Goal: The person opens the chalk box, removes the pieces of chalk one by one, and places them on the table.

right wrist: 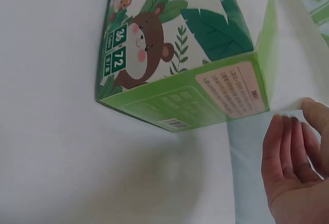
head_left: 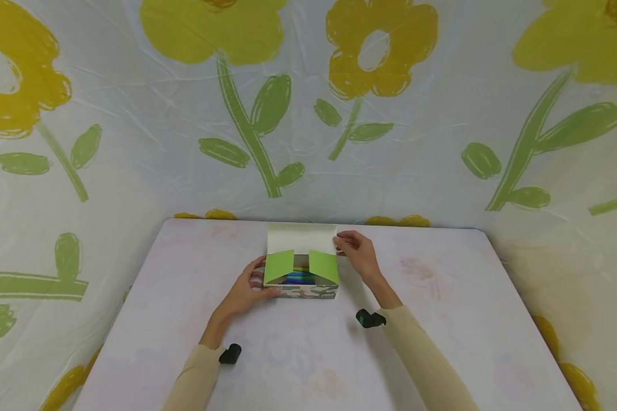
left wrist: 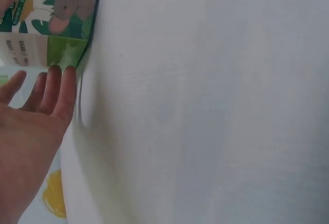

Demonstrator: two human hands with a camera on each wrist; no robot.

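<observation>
A cardboard box [head_left: 308, 292] printed with cartoon animals and leaves stands near the far edge of the table, its top opened. The white-lined lid [head_left: 301, 237] is folded back, and two green side flaps [head_left: 279, 266] lean over the opening. Between them show shiny multicoloured contents [head_left: 300, 278], whose kind I cannot tell. My left hand [head_left: 247, 291] holds the box at its left side, thumb on the front and fingers along the side. At the lid's right edge, my right hand [head_left: 359, 252] pinches the lid between thumb and fingers; the right wrist view shows the box's green side [right wrist: 185, 100].
The pale table [head_left: 298, 354] extends around the box to its rounded far corners. Behind and beside it hangs a white cloth [head_left: 411, 154] with yellow flowers. Each wrist wears a small black camera [head_left: 230, 354].
</observation>
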